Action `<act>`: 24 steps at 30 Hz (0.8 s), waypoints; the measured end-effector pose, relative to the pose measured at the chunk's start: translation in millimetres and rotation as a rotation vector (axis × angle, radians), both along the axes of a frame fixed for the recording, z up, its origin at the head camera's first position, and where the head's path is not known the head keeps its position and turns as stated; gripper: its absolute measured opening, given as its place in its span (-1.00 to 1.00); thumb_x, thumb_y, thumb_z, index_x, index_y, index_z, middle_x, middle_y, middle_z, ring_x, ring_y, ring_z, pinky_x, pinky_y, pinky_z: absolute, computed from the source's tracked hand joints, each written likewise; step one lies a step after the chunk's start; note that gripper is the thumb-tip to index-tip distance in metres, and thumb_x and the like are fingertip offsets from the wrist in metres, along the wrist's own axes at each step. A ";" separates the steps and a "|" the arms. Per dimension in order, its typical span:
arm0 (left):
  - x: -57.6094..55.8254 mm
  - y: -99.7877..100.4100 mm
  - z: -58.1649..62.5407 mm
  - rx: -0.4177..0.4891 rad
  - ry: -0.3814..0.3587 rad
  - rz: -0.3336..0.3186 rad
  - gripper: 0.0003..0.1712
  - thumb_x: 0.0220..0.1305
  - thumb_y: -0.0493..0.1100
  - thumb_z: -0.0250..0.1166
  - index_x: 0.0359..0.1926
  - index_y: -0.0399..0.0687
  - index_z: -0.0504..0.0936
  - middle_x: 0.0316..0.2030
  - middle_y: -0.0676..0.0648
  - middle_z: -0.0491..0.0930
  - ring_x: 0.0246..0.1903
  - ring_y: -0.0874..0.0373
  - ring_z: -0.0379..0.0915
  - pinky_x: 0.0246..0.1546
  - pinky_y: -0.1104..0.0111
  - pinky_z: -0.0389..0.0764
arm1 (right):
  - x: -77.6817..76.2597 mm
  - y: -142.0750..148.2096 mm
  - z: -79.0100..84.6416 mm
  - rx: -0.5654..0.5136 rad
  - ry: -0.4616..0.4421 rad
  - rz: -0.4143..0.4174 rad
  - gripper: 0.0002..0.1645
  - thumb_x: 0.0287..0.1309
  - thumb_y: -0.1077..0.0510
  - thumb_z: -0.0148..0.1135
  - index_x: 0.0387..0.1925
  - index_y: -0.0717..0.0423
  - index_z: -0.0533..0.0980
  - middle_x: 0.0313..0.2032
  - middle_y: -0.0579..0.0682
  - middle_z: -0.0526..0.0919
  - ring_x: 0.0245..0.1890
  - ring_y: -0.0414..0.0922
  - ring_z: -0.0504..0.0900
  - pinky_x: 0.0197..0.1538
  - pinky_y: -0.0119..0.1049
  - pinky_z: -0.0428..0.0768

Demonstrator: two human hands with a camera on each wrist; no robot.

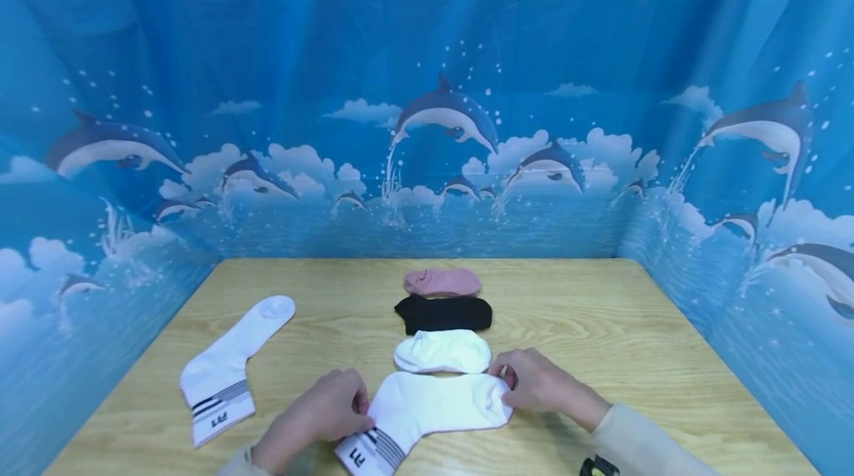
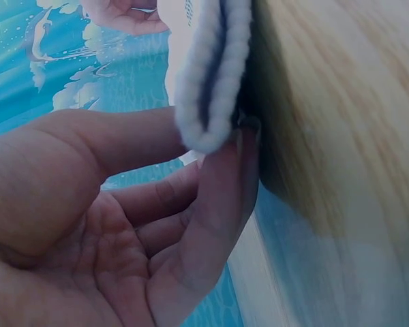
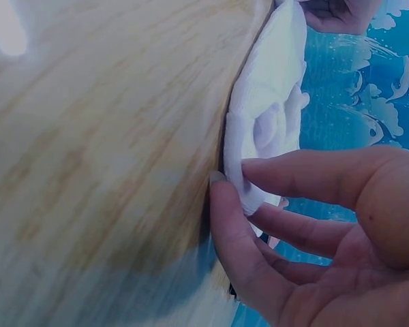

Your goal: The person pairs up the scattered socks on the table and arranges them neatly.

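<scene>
A white crew sock [image 1: 443, 403] with black stripes and lettering at its cuff lies flat near the front of the table. My left hand [image 1: 328, 408] pinches its cuff end; the left wrist view shows the folded white edge [image 2: 215, 109] between thumb and fingers. At the toe end my right hand [image 1: 539, 385] pinches the tip, and the right wrist view has the thumb on top of the white fabric [image 3: 269, 82] with a finger beneath it. Just beyond this sock lies a short white sock [image 1: 445, 352].
Behind the short white sock, a black sock [image 1: 448, 314] and a pink sock [image 1: 443, 282] continue the column. A matching striped white sock [image 1: 220, 365] lies slanted at the left of the wooden table [image 1: 587, 305]. A blue dolphin curtain [image 1: 320, 53] surrounds the table's back and sides.
</scene>
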State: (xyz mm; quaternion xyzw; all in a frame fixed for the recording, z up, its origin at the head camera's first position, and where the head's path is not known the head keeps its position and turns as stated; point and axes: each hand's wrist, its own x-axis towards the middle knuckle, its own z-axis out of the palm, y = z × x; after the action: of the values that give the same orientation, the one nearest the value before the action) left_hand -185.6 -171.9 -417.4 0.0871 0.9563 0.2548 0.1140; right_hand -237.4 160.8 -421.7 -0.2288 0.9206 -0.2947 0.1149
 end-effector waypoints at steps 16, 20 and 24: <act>4.3 -8.5 -1.0 0.031 -0.018 0.040 -0.76 0.13 -0.16 0.54 -0.46 -0.01 0.59 -0.50 0.03 0.52 -0.45 0.16 0.41 -0.45 0.40 0.41 | -0.6 -1.9 0.4 0.023 -0.009 0.010 -0.66 -0.03 0.36 0.42 -0.14 0.15 0.67 -0.48 -0.08 0.54 -0.49 -0.18 0.44 -0.44 -0.42 0.39; 7.2 -13.4 0.8 0.045 -0.012 0.057 -0.78 0.14 -0.15 0.53 -0.43 -0.02 0.60 -0.49 0.03 0.53 -0.45 0.16 0.42 -0.46 0.40 0.43 | -1.0 -3.9 4.3 0.049 0.023 -0.001 -0.71 0.06 0.32 0.40 -0.11 0.17 0.65 -0.48 -0.10 0.54 -0.48 -0.20 0.45 -0.42 -0.40 0.41; 9.7 -19.1 3.8 0.063 0.015 0.045 -0.79 0.11 -0.16 0.53 -0.42 -0.02 0.61 -0.50 0.03 0.54 -0.47 0.15 0.42 -0.48 0.40 0.43 | -4.5 -9.1 14.0 0.057 0.077 -0.013 -0.73 0.09 0.34 0.35 -0.11 0.22 0.65 -0.46 -0.08 0.60 -0.47 -0.20 0.48 -0.40 -0.38 0.46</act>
State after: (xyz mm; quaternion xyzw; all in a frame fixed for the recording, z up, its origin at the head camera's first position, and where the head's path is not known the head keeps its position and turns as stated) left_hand -175.9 -190.9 -413.5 0.0710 0.9503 0.2868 0.0981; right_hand -241.9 151.7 -407.8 -0.2305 0.9339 -0.2601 0.0837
